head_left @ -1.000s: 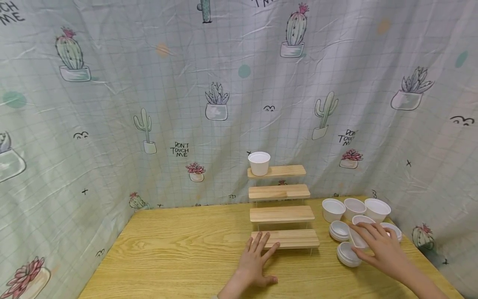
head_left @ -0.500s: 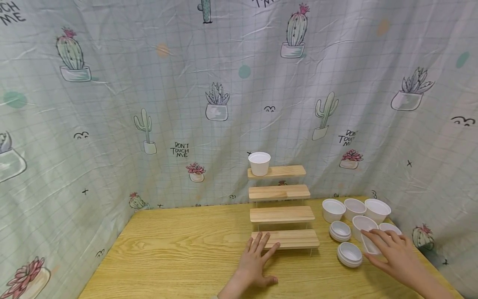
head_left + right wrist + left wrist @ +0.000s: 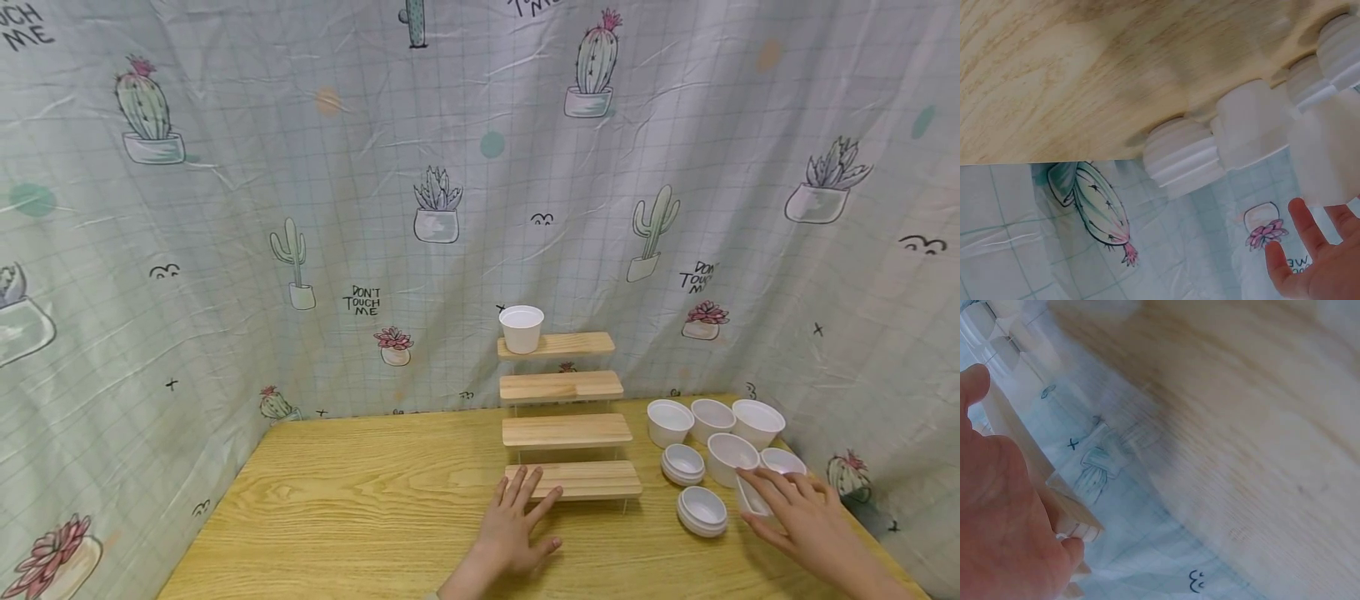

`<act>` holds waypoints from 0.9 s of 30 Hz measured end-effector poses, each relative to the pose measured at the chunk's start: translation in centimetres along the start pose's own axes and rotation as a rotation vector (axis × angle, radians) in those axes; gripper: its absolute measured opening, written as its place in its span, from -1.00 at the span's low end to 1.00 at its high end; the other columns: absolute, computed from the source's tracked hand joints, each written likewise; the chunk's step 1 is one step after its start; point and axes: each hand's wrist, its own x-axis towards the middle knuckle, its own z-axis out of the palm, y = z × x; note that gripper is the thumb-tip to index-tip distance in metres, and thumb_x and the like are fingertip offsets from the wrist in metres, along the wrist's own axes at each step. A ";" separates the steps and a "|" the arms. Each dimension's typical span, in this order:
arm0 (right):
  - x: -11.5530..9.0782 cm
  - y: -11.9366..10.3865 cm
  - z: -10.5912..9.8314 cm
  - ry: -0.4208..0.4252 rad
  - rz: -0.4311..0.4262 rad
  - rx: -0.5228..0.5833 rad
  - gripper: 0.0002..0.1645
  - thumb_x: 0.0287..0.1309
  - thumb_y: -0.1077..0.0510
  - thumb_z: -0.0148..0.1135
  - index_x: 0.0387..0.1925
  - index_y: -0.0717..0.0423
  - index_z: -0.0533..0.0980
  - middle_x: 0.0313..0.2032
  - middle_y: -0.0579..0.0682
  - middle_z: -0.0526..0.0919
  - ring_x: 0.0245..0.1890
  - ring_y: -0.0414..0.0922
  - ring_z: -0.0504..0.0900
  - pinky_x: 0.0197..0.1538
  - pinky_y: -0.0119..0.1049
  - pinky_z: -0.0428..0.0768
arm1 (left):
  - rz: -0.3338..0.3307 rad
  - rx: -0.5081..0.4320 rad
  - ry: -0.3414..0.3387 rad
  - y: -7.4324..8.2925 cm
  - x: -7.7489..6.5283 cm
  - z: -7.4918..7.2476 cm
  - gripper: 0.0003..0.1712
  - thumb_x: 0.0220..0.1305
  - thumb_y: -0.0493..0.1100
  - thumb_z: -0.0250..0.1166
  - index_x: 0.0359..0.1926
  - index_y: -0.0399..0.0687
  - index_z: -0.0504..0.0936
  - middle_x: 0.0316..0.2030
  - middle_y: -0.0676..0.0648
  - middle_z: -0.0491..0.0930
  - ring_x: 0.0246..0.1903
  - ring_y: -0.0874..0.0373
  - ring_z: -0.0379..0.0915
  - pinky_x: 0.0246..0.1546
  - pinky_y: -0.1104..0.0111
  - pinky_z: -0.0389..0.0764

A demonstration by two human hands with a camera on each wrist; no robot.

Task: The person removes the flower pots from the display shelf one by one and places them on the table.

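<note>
My left hand lies with fingers spread, its fingertips on the left end of the lowest step of a wooden tiered stand. At the right, my right hand grips a white container with a straight-edged rim, between thumb and fingers; the hand covers part of it. In the right wrist view, fingers are at the rim of this container. A white round cup stands just behind it. Two low ribbed white pots are to its left.
On the stand's top step, at its left end, sits another white cup. Several white tubs cluster at the table's back right corner. A cactus-print curtain hangs around the wooden table.
My right hand has shifted rightward and slightly nearer with the white container, uncovering the round cup behind it. The left hand has stayed on the stand, its thumb slightly raised.
</note>
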 end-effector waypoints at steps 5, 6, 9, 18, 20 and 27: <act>-0.2 0.4 0.6 0.018 -0.041 -0.022 -0.27 -0.31 -0.26 0.30 -0.04 -0.04 0.43 -0.15 -0.03 0.51 -0.23 0.00 0.43 -0.33 0.05 0.32 | -0.004 0.017 0.006 0.0 -0.2 -0.2 -0.28 0.19 0.40 -0.22 0.35 0.42 -0.08 0.38 0.00 -0.10 0.37 0.04 -0.14 0.31 0.17 0.09; -0.3 0.5 0.8 0.019 -0.049 -0.025 -0.27 -0.31 -0.27 0.30 -0.04 -0.04 0.43 -0.14 -0.03 0.51 -0.23 0.00 0.44 -0.33 0.04 0.32 | -0.005 0.018 0.004 0.0 -0.2 -0.3 -0.28 0.19 0.40 -0.23 0.35 0.42 -0.08 0.38 0.00 -0.10 0.37 0.04 -0.14 0.31 0.17 0.08; -0.5 0.7 1.2 0.002 -0.058 -0.032 -0.27 -0.33 -0.24 0.32 -0.05 -0.04 0.43 -0.13 -0.01 0.52 -0.21 0.03 0.46 -0.33 0.00 0.30 | -0.008 0.020 -0.006 0.0 -0.2 -0.3 -0.28 0.19 0.40 -0.23 0.35 0.42 -0.09 0.38 0.00 -0.11 0.37 0.04 -0.15 0.31 0.18 0.08; -1.0 0.8 2.3 -0.050 -0.042 -0.017 -0.26 -0.39 -0.16 0.40 -0.05 -0.02 0.42 -0.12 0.07 0.52 -0.21 0.09 0.51 -0.39 -0.03 0.31 | -0.008 0.038 -0.037 0.1 -0.1 -0.5 -0.28 0.19 0.40 -0.25 0.35 0.44 -0.13 0.39 0.02 -0.14 0.38 0.06 -0.18 0.32 0.18 0.06; -1.1 0.8 2.5 -0.049 -0.046 -0.017 -0.26 -0.38 -0.16 0.39 -0.05 -0.03 0.42 -0.13 0.05 0.51 -0.21 0.05 0.50 -0.39 -0.03 0.31 | -0.008 0.031 -0.041 0.1 -0.1 -0.4 -0.28 0.19 0.40 -0.26 0.35 0.44 -0.14 0.39 0.02 -0.16 0.38 0.06 -0.19 0.33 0.18 0.05; -1.1 1.0 2.8 -0.038 -0.072 -0.023 -0.31 -0.28 -0.23 0.32 -0.06 -0.04 0.43 -0.15 -0.01 0.49 -0.19 -0.07 0.44 -0.39 0.02 0.34 | -0.007 0.026 -0.016 0.2 0.0 -0.3 -0.27 0.19 0.40 -0.24 0.35 0.43 -0.12 0.39 0.02 -0.14 0.37 0.05 -0.16 0.31 0.16 0.08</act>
